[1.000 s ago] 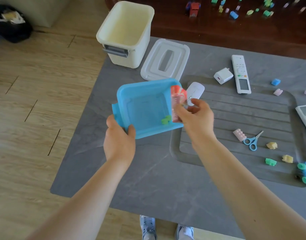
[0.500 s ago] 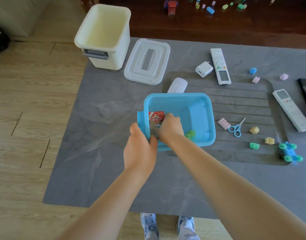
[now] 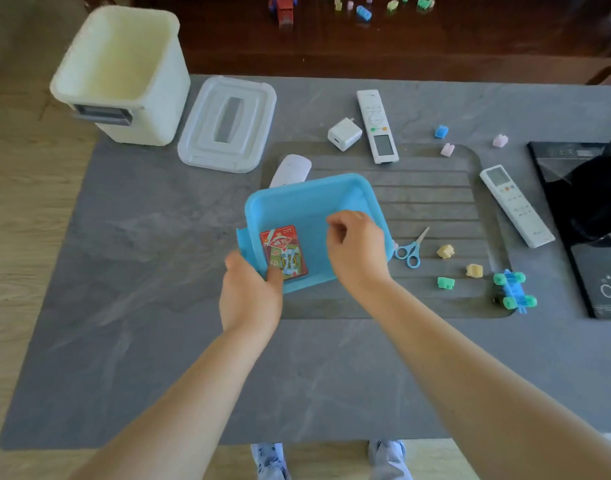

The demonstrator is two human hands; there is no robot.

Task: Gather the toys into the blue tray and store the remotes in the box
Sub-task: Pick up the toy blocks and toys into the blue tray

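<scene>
My left hand (image 3: 250, 299) grips the near left corner of the blue tray (image 3: 307, 199), thumb inside on a red card pack (image 3: 284, 252) lying on the tray floor. My right hand (image 3: 356, 249) hovers over the tray's right side, fingers curled, holding nothing. Two white remotes lie on the table, one (image 3: 377, 126) at the back, the other (image 3: 517, 206) to the right. Small blocks (image 3: 445, 251) (image 3: 474, 270) (image 3: 445, 283) and a blue-green toy car (image 3: 513, 291) lie to the tray's right. The cream box (image 3: 124, 74) stands open at back left.
The box's clear lid (image 3: 227, 124) lies beside it. A white mouse (image 3: 292, 169) sits behind the tray, a white charger (image 3: 344, 134) next to the far remote, blue scissors (image 3: 411, 249) by the tray. A black appliance (image 3: 588, 216) occupies the right edge. More blocks (image 3: 441, 132) lie beyond.
The tray came down from a tilted hold to the table's ribbed mat. My right hand put the card pack in the tray, let go of it and drew back to the right.
</scene>
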